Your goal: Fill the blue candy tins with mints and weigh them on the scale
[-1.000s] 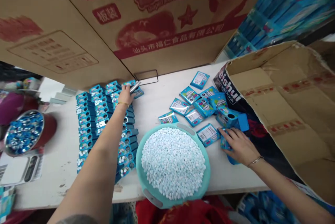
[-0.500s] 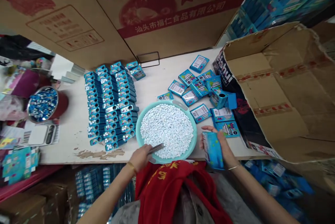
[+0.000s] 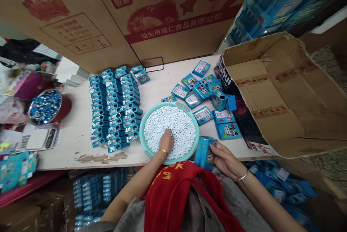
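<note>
Left fingers (image 3: 168, 134) curled down into the white candy tablets (image 3: 182, 123); tips hidden, so cannot tell whether they are pressed together or grip anything. Left hand (image 3: 165, 143) sits over the near middle of the turquoise basin (image 3: 142, 130), which is heaped with tablets.

Right hand (image 3: 225, 158): thumb and fingers clamped on the right edge of a blue printed candy box (image 3: 205, 151). Box held just right of the basin, over the near table edge, by the red apron (image 3: 173, 185). Its opening, if any, cannot be made out from here.

Step in hand, by my reading: taking up tablets with the left while the right keeps a box ready. Next move would call for lifting a portion without spilling and lining it up with the box's opening, right hand steady.

Farther out, left of the basin: three columns of candy boxes (image 3: 115, 116) packed in rows, round holes on the end faces, white tablets showing at many. Right: loose candy boxes (image 3: 200, 91) lying at odd angles, then a large open carton (image 3: 276, 94). Far left: a red tub (image 3: 67, 107) of shiny blue pieces, a white scale (image 3: 38, 140) before it.
</note>
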Available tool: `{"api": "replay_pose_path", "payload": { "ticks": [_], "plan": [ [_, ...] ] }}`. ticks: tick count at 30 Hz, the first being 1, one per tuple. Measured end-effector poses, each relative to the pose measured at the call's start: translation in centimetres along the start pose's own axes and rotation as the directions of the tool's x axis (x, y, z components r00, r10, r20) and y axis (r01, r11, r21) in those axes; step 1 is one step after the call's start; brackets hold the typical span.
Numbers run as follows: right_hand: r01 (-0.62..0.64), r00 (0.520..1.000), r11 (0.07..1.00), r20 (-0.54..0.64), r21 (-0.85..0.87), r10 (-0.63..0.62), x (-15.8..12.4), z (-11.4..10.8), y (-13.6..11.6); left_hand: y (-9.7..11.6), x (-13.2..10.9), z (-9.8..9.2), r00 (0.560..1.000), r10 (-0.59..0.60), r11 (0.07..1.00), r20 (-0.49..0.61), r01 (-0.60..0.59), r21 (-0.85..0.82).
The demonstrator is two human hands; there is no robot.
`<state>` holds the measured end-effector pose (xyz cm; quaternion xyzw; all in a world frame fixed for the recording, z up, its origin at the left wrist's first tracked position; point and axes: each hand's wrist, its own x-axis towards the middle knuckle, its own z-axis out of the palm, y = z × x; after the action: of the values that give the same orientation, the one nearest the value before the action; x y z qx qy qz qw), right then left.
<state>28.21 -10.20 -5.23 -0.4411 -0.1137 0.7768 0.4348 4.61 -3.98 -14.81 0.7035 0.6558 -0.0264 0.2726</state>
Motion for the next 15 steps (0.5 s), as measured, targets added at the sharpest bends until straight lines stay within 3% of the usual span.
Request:
{"api": "replay_pose_path", "payload": {
  "ticks": [3,6,8,10,12,15],
  "plan": [
    [0.035,0.999,0.998,-0.006,-0.052,-0.036,-0.1,0.0,-0.3,-0.2,1.0,0.3,0.997,0.057,0.997,-0.056,-0.060,-0.054],
    [0.200,0.974,0.950,-0.059,-0.240,-0.220,0.8,-0.3,-0.5,-1.1,1.2,-0.5,0.988,0.128,0.985,-0.089,-0.137,-0.101],
    [0.363,0.900,0.832,-0.074,-0.420,-0.430,1.9,-0.7,-0.5,-1.9,1.0,-1.8,0.978,0.182,0.973,-0.103,-0.194,-0.123],
    [0.468,0.797,0.658,-0.039,-0.590,-0.603,3.0,-1.1,-0.3,-2.5,0.4,-3.6,0.965,0.237,0.958,-0.113,-0.252,-0.138],
    [0.504,0.726,0.489,0.041,-0.712,-0.687,4.0,-1.3,-0.2,-2.7,-0.5,-5.9,0.942,0.319,0.933,-0.106,-0.332,-0.142],
    [0.532,0.672,0.291,0.187,-0.795,-0.717,4.9,-1.1,-0.1,-2.2,-2.1,-9.7,0.902,0.424,0.896,-0.077,-0.430,-0.111]
  ]
}}
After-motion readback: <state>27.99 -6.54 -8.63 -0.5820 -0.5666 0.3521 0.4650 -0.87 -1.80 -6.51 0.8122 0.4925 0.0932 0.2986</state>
